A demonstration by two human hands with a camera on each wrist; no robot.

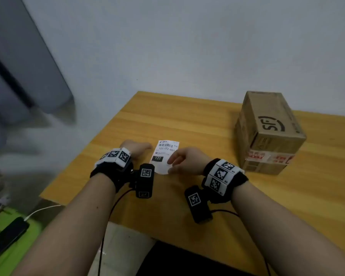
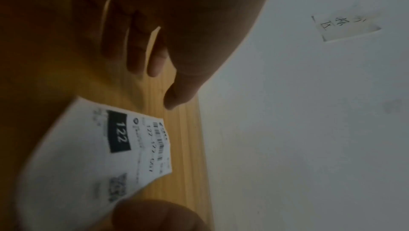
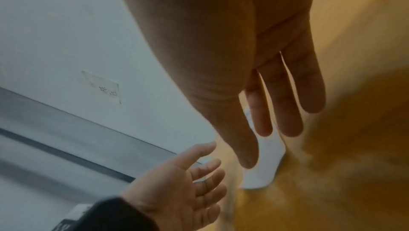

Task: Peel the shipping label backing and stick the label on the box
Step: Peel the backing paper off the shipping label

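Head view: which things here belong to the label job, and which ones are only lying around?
For the job:
- shipping label, flat on the table
- cardboard box, apart from the label
- left hand and right hand, both open at the label

Lying about:
- phone with white cable
- paper note on the wall

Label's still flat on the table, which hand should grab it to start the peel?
Right, probably. The right hand is already over the near corner of the label, fingers straight. The left hand is open beside its left edge, touching nothing.
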